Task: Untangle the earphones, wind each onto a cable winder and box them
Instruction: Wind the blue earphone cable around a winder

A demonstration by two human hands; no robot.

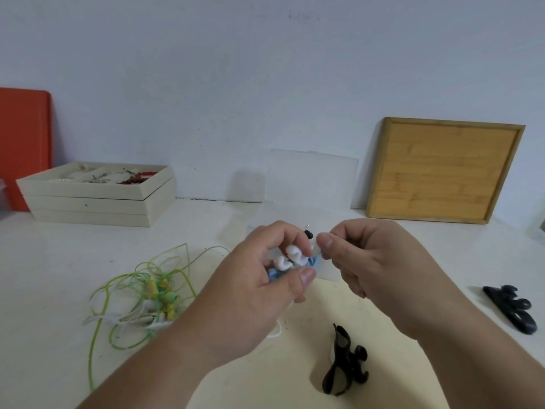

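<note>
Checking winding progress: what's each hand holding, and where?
The left hand grips the white-and-blue cable winder round its middle, between thumb and fingers. The right hand pinches a pale blue piece at the winder's right end; probably cable, but unclear.

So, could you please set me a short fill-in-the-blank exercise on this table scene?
1. The left hand grips a small two-coloured cable winder with a blue body and curled ____ prongs.
2. The tangled heap of green, yellow and white earphone cables lies on the white table to the ____ of that hand.
3. The black cable winders lying on the table number ____.
4. The square wooden tray leans against the ____.
Missing words: white; left; two; wall.
</note>
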